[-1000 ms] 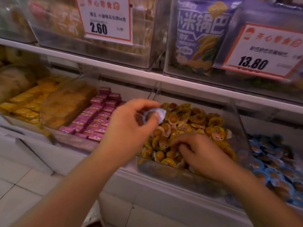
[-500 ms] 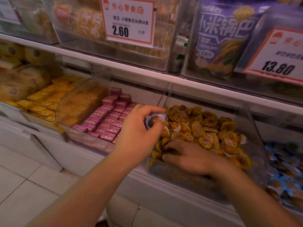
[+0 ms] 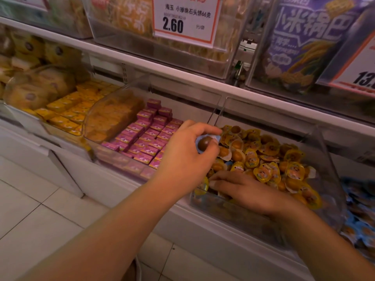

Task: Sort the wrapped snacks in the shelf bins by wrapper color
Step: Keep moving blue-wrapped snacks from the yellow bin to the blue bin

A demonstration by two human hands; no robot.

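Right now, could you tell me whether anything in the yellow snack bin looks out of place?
Yes. The left hand pinches a blue-wrapped snack over the yellow bin, and a bit of blue shows among the yellow wrappers just above the right hand. Blue wrappers fill the bin to the right.

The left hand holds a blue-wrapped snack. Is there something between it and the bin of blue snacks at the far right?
Yes. The blue-wrapped snack in the left hand must pass over the bin of yellow-wrapped snacks, where the right hand is digging. That bin's clear right wall stands before the blue snacks bin.
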